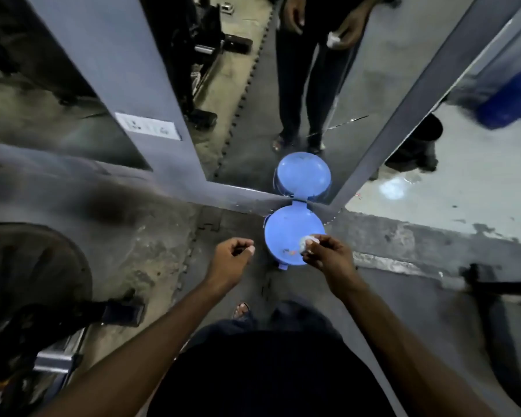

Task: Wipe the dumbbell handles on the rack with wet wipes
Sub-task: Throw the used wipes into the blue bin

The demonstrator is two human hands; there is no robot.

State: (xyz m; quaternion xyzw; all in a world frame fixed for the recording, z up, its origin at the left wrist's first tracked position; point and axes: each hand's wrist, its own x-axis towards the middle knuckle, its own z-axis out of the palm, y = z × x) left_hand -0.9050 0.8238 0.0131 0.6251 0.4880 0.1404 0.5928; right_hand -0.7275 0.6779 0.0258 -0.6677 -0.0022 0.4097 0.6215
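we note both arms stretched forward and down, forearms bare, elbows slightly bent. the right hand (328,255) is turned knuckles up, its thumb and fingertips pinching one crumpled white wipe (309,240). the wipe sits directly above the near right part of a blue bin (289,233); we cannot tell whether it touches the lid. the left hand (232,257) is level with the right, just left of the bin and apart from it, with the fingers loosely curled toward the palm, the thumb beside the forefinger, and nothing held that we can see.

count: two hands, one wipe, one blue bin. the bin stands on the floor (151,251) against the foot of a mirror (313,94). the glass shows the bin again and a standing person with a pale wad in one hand. one sandalled foot (241,310) shows below the left forearm.

at lower left we record one large dark round plate (27,266) and, below it, one short shiny metal bar (53,361). both are blurred, and we cannot tell whether the bar is a dumbbell handle. both lie well apart from the wipe.
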